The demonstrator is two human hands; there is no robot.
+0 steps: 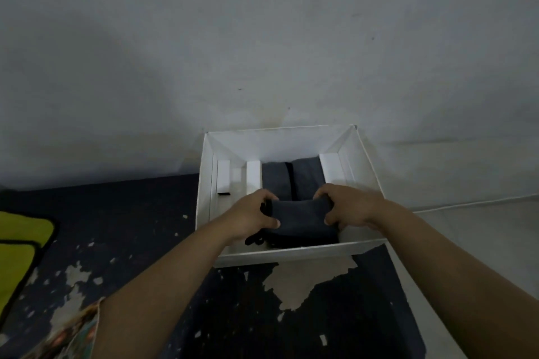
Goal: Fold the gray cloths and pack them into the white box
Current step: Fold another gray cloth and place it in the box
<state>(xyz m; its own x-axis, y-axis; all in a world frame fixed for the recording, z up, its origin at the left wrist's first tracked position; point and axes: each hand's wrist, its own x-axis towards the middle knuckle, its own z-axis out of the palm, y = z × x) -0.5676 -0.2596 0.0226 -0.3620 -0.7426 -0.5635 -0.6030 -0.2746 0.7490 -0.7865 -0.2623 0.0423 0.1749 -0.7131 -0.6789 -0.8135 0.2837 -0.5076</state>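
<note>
At the far left edge of the dark, peeling surface lies a yellow cloth. Further right stands the white box, close to the wall. Inside it, your left hand and your right hand grasp one folded gray cloth from both sides, with fingers curled around its ends. Behind it, two more folded gray cloths stand side by side between white dividers.
</note>
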